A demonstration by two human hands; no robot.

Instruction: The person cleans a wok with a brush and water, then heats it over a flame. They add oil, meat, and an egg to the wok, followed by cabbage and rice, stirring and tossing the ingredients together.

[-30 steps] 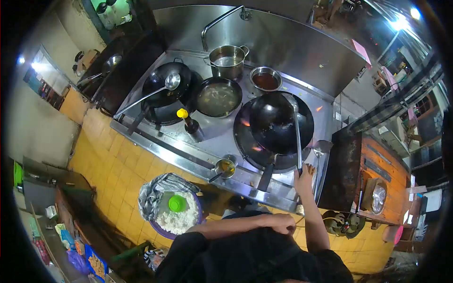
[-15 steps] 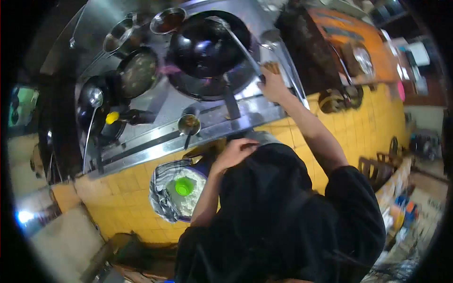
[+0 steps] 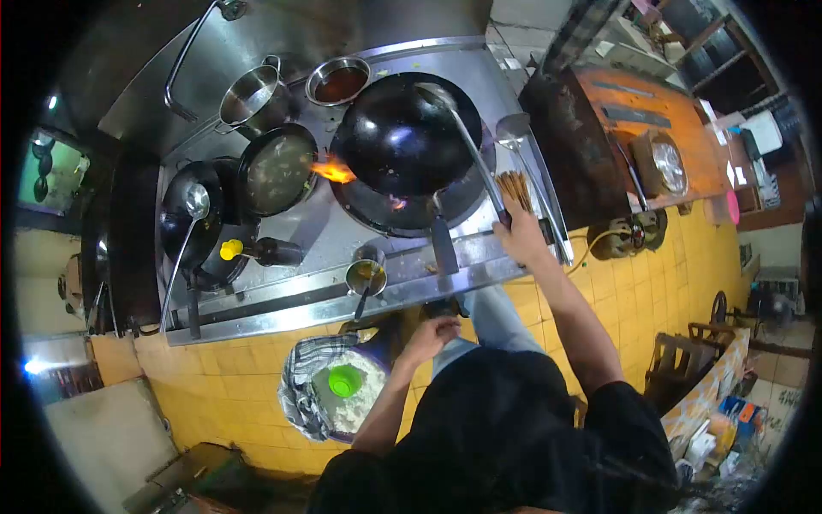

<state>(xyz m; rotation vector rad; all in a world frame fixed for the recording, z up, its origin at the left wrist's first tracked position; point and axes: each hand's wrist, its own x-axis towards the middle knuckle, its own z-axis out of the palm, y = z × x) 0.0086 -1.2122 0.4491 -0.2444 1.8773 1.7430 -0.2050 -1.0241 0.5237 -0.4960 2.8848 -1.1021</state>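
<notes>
My right hand (image 3: 524, 238) is closed around the dark handle end of a long metal ladle (image 3: 473, 141), whose head rests inside the black wok (image 3: 402, 146). The wok sits on a burner, and its handle (image 3: 443, 244) points toward me. An orange flame (image 3: 332, 170) licks out at its left side. Low at the stove's front edge, my left hand (image 3: 431, 339) has loosely curled fingers and nothing visible in them. Beside my left forearm stands a tub of white powder (image 3: 368, 385) holding a green cup (image 3: 345, 380), with a striped cloth (image 3: 301, 377) over its rim.
Left on the steel stove are a pan of liquid (image 3: 278, 171), a steel pot (image 3: 253, 94), another wok with a ladle (image 3: 197, 201) and a yellow-capped bottle (image 3: 274, 252). A bowl of reddish liquid (image 3: 338, 81) stands behind. A small pot (image 3: 366, 276) sits at the front edge.
The view has shifted, so the stove appears lower. The flame beside the wok has grown from faint purple to bright orange. My left hand's fingers have curled in; my right keeps its grip.
</notes>
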